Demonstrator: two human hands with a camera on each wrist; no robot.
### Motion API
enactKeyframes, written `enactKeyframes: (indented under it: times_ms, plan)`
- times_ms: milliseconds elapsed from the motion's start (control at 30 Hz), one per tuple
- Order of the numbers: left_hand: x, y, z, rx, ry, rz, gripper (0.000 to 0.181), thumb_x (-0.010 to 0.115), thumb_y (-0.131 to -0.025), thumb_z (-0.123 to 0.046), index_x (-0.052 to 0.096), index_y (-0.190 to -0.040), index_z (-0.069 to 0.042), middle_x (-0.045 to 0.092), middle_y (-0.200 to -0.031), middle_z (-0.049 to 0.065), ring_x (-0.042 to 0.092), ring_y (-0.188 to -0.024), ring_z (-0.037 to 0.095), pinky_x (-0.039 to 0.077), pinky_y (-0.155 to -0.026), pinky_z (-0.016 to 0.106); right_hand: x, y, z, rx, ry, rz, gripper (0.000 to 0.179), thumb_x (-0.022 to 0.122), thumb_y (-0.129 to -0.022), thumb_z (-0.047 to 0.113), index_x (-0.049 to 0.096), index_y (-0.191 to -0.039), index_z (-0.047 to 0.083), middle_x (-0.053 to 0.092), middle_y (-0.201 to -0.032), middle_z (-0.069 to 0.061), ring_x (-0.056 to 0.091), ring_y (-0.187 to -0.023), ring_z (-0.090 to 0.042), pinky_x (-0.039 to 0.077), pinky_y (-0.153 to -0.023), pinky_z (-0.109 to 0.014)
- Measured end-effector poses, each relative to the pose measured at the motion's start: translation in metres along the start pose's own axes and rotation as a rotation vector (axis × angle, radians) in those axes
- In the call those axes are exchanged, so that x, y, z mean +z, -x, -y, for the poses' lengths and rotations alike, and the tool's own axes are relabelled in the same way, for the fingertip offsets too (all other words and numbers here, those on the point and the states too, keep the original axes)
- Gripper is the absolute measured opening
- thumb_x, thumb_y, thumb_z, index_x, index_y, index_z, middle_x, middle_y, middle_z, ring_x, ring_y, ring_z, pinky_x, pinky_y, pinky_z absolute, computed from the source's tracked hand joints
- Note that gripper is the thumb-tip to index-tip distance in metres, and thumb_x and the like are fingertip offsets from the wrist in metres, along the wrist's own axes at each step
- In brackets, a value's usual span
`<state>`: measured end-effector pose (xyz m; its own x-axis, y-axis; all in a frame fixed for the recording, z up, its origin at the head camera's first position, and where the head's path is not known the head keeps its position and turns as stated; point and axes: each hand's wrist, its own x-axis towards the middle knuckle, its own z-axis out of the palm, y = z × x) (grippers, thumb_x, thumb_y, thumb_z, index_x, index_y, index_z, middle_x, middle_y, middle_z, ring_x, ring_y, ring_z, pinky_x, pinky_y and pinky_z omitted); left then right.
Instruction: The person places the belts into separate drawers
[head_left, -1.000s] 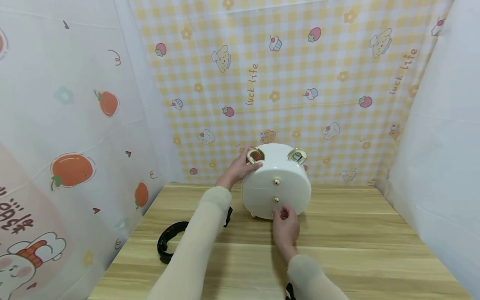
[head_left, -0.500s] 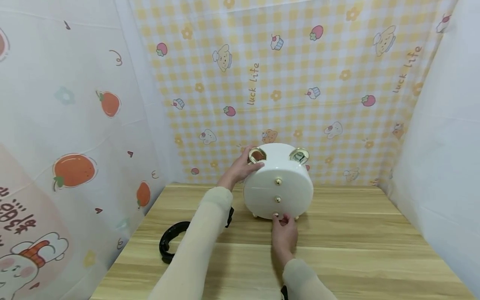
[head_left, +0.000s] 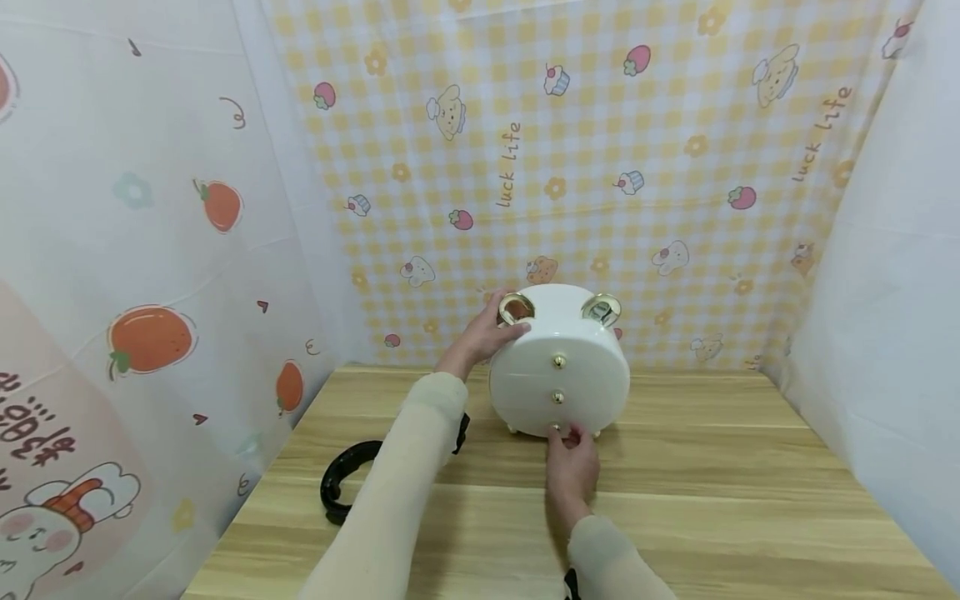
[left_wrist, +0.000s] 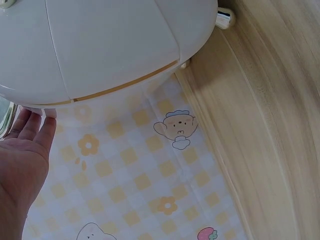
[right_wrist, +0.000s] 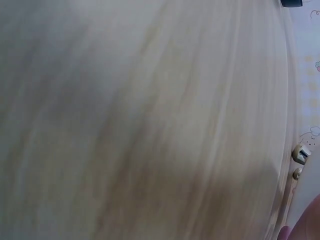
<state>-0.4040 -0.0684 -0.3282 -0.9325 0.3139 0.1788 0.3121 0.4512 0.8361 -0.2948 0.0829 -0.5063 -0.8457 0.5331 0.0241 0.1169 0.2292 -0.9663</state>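
A glossy white round box (head_left: 596, 387) stands upright on small gold feet in the head view, with gold knobs down its front and two gold-rimmed rings (head_left: 602, 310) on top. My left hand (head_left: 480, 337) grips its upper left, thumb over the front edge and fingers beside the left ring. In the left wrist view, those fingertips (left_wrist: 48, 125) lie on the box's side, and seams cross the white surface. At the lowest gold knob (head_left: 557, 427), my right hand (head_left: 572, 467) pinches with thumb and forefinger. Only part of that hand (right_wrist: 306, 225) shows in the right wrist view.
The box stands on a wood-grain table (head_left: 712, 475). A black curved band (head_left: 341, 479) lies at the left, partly behind my left sleeve (head_left: 397, 475). A yellow checked cloth (head_left: 555, 225) hangs close behind the box, with pale cloths at both sides.
My right hand has lowered slightly, its fingertips settling at the lowest knob, which it covered before. My left hand keeps its place on the box. The head view has shifted a little.
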Motion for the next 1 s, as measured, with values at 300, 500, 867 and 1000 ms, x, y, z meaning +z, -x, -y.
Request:
enactKeyframes:
  times_ms: [300,500,867,1000]
  plan:
    - [0.000,0.001,0.000,-0.002,0.015,0.000,0.071,0.068,-0.095,-0.032,0.027,-0.153,-0.027,0.042,-0.153,0.008,0.034,-0.144,0.028,0.033,-0.112,0.048,-0.024,-0.011,0.013,-0.111,-0.052,-0.125,0.052,0.071,-0.091,0.042,0.060,-0.125,0.004,0.062,-0.118,-0.013,0.058,-0.105,-0.029,0.045,-0.090,-0.044]
    - [0.000,0.000,0.002,-0.010,0.016,-0.008,0.072,0.067,-0.095,-0.033,0.026,-0.154,-0.029,0.040,-0.154,0.009,0.033,-0.144,0.028,0.033,-0.112,0.049,-0.046,-0.022,0.035,-0.180,-0.046,-0.204,0.064,0.071,-0.086,0.055,0.061,-0.124,0.004,0.057,-0.118,-0.013,0.056,-0.105,-0.029,0.040,-0.090,-0.043]
    - [-0.005,0.002,0.002,-0.039,0.026,-0.009,0.079,0.069,-0.094,-0.033,0.021,-0.157,-0.029,0.038,-0.156,0.008,0.033,-0.144,0.028,0.029,-0.114,0.049,-0.085,-0.076,0.097,-0.157,-0.073,-0.080,0.080,0.067,-0.086,0.060,0.047,-0.144,0.009,0.047,-0.141,-0.010,0.045,-0.125,-0.026,0.037,-0.106,-0.047]
    - [-0.004,0.003,-0.002,-0.039,0.027,-0.001,0.081,0.069,-0.094,-0.034,0.019,-0.157,-0.028,0.038,-0.155,0.010,0.033,-0.143,0.030,0.027,-0.115,0.049,-0.096,-0.096,0.126,-0.227,-0.022,0.067,0.084,0.066,-0.089,0.056,0.033,-0.154,0.016,0.036,-0.152,-0.011,0.037,-0.136,-0.029,0.033,-0.110,-0.051]
